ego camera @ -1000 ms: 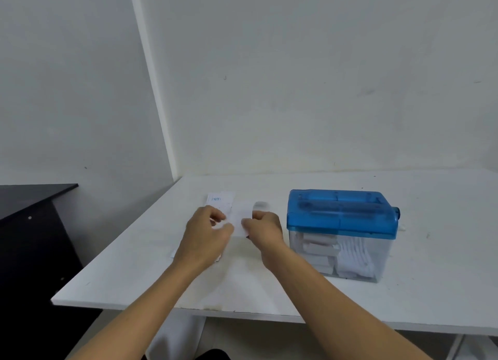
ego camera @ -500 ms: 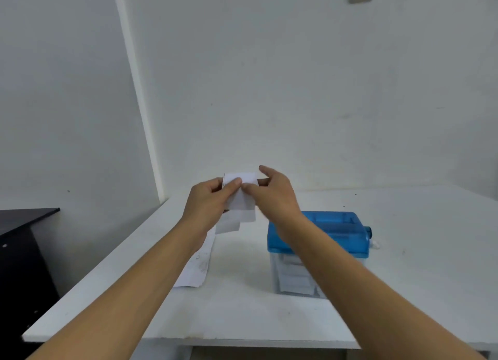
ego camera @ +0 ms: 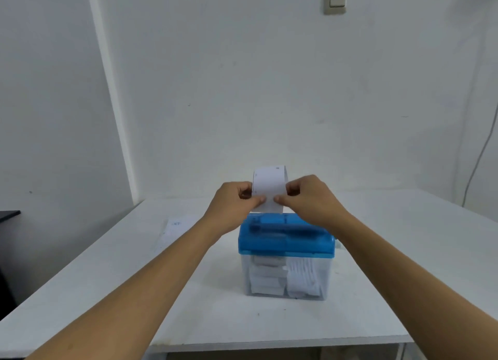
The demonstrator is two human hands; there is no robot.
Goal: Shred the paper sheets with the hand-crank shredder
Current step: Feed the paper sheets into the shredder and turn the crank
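A small white paper sheet stands upright just above the shredder's blue lid. My left hand pinches its left edge and my right hand pinches its right edge. The sheet's lower edge sits near the top of the lid, over its left part. The shredder stands in the middle of the white table; its clear bin holds folded paper and white strips. The crank stub pokes out at the lid's right end, mostly hidden by my right forearm.
More white paper sheets lie flat on the table to the left of the shredder. A dark cabinet stands beyond the table's left edge. A wall switch and a hanging cable are on the walls behind.
Both hands lifted the small sheet off the pile at the left and carried it right, over the shredder's lid. The view has shifted so the shredder is now centred.
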